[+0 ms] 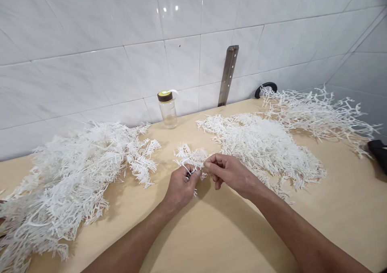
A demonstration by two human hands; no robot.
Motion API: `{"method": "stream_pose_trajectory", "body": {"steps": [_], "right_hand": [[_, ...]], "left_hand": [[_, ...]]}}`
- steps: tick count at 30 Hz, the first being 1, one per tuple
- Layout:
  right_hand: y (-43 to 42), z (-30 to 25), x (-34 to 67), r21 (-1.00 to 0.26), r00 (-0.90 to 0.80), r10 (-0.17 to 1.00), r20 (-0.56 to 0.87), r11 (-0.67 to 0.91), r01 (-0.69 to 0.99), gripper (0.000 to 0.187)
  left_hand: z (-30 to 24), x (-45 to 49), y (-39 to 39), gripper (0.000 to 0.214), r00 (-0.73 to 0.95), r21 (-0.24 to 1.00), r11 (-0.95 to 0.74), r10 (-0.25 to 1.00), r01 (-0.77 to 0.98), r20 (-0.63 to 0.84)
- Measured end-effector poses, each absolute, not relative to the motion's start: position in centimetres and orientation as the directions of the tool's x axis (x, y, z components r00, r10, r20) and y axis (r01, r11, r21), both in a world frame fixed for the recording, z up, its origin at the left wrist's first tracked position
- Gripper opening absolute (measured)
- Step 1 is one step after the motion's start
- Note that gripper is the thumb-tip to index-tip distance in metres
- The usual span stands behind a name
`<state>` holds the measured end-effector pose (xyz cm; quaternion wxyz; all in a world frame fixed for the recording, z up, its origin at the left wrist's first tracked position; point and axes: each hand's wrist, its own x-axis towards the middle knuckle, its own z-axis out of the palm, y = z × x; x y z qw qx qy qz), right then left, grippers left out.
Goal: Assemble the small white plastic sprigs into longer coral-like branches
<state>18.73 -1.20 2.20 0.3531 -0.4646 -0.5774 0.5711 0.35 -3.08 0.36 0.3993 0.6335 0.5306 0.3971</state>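
My left hand (183,186) is closed round the stem of a white branching plastic sprig (196,158), which fans out above the fingers. Close on its right, my right hand (225,170) pinches at the sprig's edge with thumb and forefinger. Whatever lies between those fingertips is too small to make out. A large heap of similar white sprigs (87,168) lies to the left of my hands. Another pile of fine white pieces (260,144) spreads to the right, just beyond my right hand.
Bare-looking white branches (317,111) lie at the far right, by a black ring-shaped object (266,88). A clear bottle with a dark lid (168,111) stands near the tiled wall. A metal strip (228,75) leans there. The wooden table (211,240) extends toward me.
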Motion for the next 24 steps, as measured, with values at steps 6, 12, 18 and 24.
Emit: {"method": "stream_pose_trajectory", "body": {"steps": [6, 12, 18, 24], "right_hand": [[-1.2, 2.0, 18.6, -0.958, -0.418, 0.886, -0.199, -0.087, 0.273, 0.028], [-1.2, 2.0, 18.5, -0.954, -0.398, 0.893, -0.21, -0.097, 0.284, 0.021], [-1.5, 2.4, 17.9, -0.92, -0.298, 0.93, -0.215, -0.09, 0.381, 0.014], [-1.8, 2.9, 17.5, -0.883, -0.253, 0.953, -0.166, -0.029, 0.469, 0.013]], "left_hand": [[0.4, 0.4, -3.5, 0.025, 0.113, 0.878, -0.221, 0.975, 0.424, 0.191], [0.6, 0.5, -3.4, 0.028, 0.079, 0.929, -0.159, 0.987, 0.334, 0.141], [0.7, 0.6, -3.3, 0.028, 0.06, 0.938, -0.126, 0.992, 0.322, 0.112], [0.5, 0.5, -3.4, 0.026, 0.056, 0.862, -0.173, 0.985, 0.476, 0.166]]}}
